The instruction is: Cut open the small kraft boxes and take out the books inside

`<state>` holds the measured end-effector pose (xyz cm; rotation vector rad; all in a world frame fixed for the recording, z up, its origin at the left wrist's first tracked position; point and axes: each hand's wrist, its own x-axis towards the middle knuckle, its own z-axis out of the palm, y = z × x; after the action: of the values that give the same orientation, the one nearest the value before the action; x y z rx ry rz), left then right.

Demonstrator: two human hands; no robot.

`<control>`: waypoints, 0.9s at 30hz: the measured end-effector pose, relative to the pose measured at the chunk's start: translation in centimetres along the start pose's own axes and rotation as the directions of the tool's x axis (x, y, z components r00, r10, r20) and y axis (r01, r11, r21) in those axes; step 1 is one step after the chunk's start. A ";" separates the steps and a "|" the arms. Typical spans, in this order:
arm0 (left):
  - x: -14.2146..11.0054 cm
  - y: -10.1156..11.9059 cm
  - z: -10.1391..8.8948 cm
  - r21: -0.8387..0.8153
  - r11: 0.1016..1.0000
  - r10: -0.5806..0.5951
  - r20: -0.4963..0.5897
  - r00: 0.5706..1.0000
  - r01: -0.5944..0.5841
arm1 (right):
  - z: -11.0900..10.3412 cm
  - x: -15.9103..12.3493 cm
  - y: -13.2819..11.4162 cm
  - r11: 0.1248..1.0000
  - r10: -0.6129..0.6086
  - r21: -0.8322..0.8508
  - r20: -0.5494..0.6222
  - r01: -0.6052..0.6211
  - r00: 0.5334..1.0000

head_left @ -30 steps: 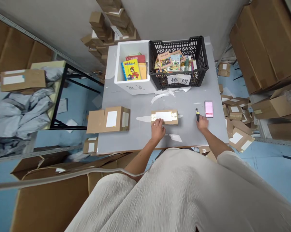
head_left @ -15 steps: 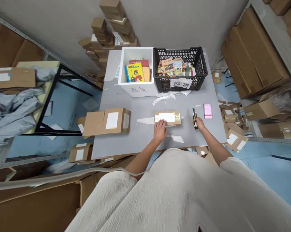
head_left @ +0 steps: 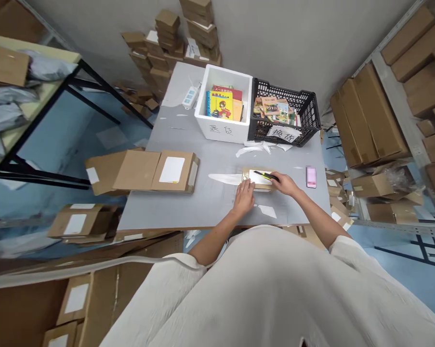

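A small taped cardboard box (head_left: 246, 174) with a white label lies in front of me on the grey table (head_left: 166, 212). My left hand (head_left: 244, 195) rests on its near left part, fingers stretched out and fairly flat. My right hand (head_left: 283, 183) is closed around a black and yellow utility knife (head_left: 266, 176). The knife lies across the top of the box over the label, its tip pointing left. Whether the blade touches the box I cannot tell.
A white foam box (head_left: 222, 130) with books and a black plastic crate (head_left: 309, 130) with booklets stand at the back. An opened cardboard box (head_left: 155, 171) sits on the left, a phone (head_left: 311, 177) on the right. Paper scraps (head_left: 267, 210) lie about.
My right hand has brought the utility knife left from the bare tabletop to over the small box. My left hand stays on the box. The camera view has turned somewhat.
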<state>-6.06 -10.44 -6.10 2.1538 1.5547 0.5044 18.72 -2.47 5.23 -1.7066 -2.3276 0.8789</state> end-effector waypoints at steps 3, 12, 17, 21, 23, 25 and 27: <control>-0.7 -0.4 0.0 0.015 1.000 0.026 0.031 0.999 -0.026 | 0.1 1.2 -3.0 0.960 -0.035 -0.272 0.128 0.069 0.991; -1.2 -1.0 -0.2 0.012 0.996 0.084 0.085 0.993 -0.085 | 0.3 2.8 -6.8 0.844 -0.006 -0.518 0.250 0.139 0.968; -0.7 -1.4 -0.2 0.005 0.995 0.097 0.093 0.991 -0.098 | 0.4 2.7 -7.2 0.833 0.018 -0.540 0.241 0.119 0.970; -0.4 -1.4 -0.4 0.011 0.994 0.107 0.089 0.990 -0.109 | 0.6 2.7 -7.3 0.834 0.017 -0.540 0.232 0.114 0.973; -0.3 -1.4 -0.4 0.011 0.993 0.112 0.088 0.990 -0.114 | 0.6 2.8 -7.3 0.832 0.019 -0.543 0.228 0.111 0.973; -0.2 -1.4 -0.4 0.011 0.993 0.115 0.084 0.990 -0.116 | 0.7 2.9 -7.2 0.830 0.022 -0.547 0.222 0.106 0.975; -0.2 -1.4 -0.4 0.011 0.993 0.115 0.082 0.990 -0.116 | 0.8 3.0 -7.2 0.830 0.021 -0.548 0.220 0.106 0.975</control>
<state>-7.46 -10.22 -6.50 2.2572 1.4017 0.4361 11.32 -1.49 7.59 -1.8044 -2.9821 0.4002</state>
